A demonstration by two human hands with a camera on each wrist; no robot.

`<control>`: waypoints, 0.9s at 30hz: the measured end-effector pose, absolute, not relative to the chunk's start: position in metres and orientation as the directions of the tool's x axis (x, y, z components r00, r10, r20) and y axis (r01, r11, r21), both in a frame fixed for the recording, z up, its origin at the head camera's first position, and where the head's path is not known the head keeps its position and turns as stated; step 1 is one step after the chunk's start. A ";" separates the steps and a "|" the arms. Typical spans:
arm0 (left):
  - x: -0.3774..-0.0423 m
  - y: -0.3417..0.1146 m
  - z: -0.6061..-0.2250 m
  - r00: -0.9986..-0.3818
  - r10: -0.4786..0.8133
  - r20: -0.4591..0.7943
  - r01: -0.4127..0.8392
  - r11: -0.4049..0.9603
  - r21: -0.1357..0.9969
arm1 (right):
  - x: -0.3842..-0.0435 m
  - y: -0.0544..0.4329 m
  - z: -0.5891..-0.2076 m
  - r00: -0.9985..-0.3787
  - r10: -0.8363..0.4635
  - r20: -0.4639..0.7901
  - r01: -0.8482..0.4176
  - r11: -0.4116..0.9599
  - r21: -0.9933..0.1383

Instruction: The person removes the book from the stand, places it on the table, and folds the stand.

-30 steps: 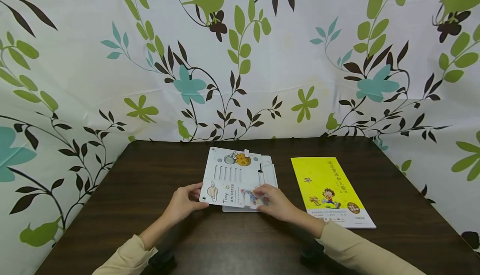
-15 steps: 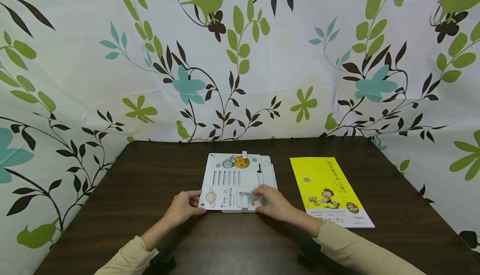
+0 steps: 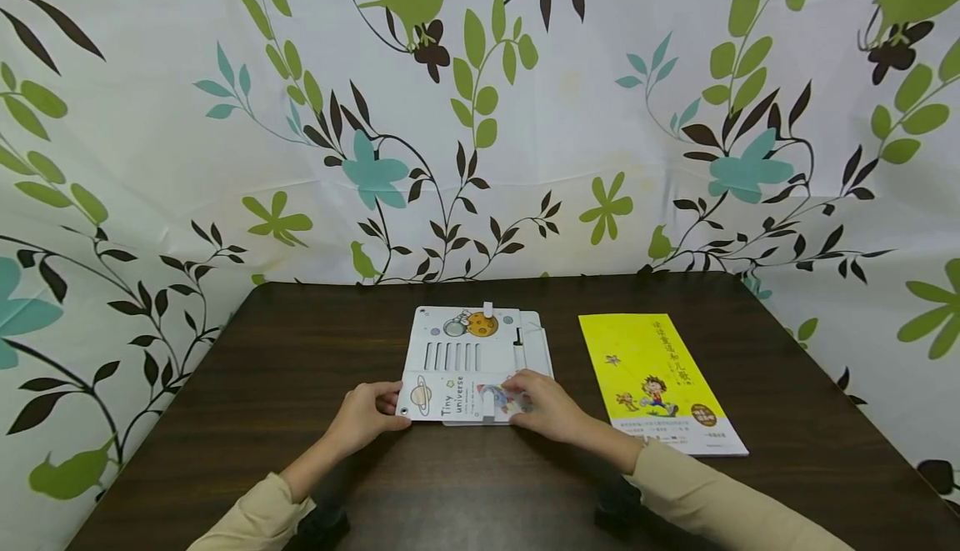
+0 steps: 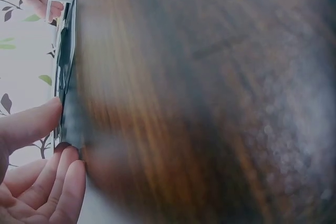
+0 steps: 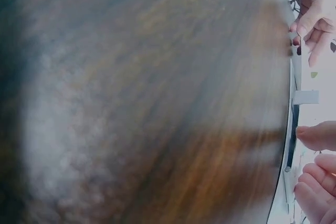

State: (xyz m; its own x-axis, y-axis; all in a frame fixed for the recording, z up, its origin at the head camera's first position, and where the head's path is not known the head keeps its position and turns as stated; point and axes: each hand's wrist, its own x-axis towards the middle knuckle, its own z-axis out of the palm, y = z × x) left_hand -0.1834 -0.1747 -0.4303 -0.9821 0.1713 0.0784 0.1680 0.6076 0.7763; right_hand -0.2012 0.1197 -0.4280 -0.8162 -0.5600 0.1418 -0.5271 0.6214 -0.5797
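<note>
A white folded book stand (image 3: 495,353) printed with "Tiny universe" and space pictures lies on the dark table, in the middle of the head view. Slots and white clips show on its face. My left hand (image 3: 369,409) pinches its near left corner, thumb on one side and fingers at the other, as the left wrist view also shows for the left hand (image 4: 44,171). On the near right part, my right hand (image 3: 551,408) grips it, fingertips on the printed face and thumb at the front edge. In the right wrist view the stand (image 5: 292,140) appears edge-on.
A yellow book (image 3: 652,368) with a cartoon child on its cover lies to the right of the stand. The dark wooden table (image 3: 315,343) ends at a leaf-patterned cloth (image 3: 525,226) behind it.
The stand's raised upper part has come down and lined up more evenly over the lower part, with both hands keeping hold. Over the last half second little has moved.
</note>
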 end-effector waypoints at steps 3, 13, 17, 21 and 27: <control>-0.184 -0.177 -0.430 -0.978 0.197 0.076 0.181 0.597 0.782 | -0.202 0.124 -0.427 -0.824 -0.548 0.143 -0.499 0.584 -0.640; -0.185 -0.184 -0.431 -0.966 0.250 0.064 0.200 0.566 0.800 | -0.213 0.151 -0.422 -0.897 -0.382 0.224 -0.422 0.587 -0.691; -0.186 -0.184 -0.432 -0.966 0.250 0.059 0.195 0.564 0.802 | -0.216 0.158 -0.427 -0.914 -0.364 0.178 -0.379 0.613 -0.693; -0.187 -0.185 -0.434 -0.964 0.256 0.066 0.204 0.562 0.802 | -0.219 0.162 -0.432 -0.919 -0.361 0.158 -0.361 0.611 -0.705; -0.187 -0.185 -0.434 -0.965 0.254 0.066 0.203 0.561 0.803 | -0.222 0.164 -0.434 -0.913 -0.375 0.159 -0.367 0.589 -0.720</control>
State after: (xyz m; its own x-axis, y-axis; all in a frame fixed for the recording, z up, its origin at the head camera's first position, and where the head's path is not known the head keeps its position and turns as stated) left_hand -0.1872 -0.1847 -0.4337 -0.9650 0.2537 0.0664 0.2027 0.5609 0.8027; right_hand -0.2220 0.1638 -0.4342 -0.9133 -0.3748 0.1591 -0.3671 0.5888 -0.7201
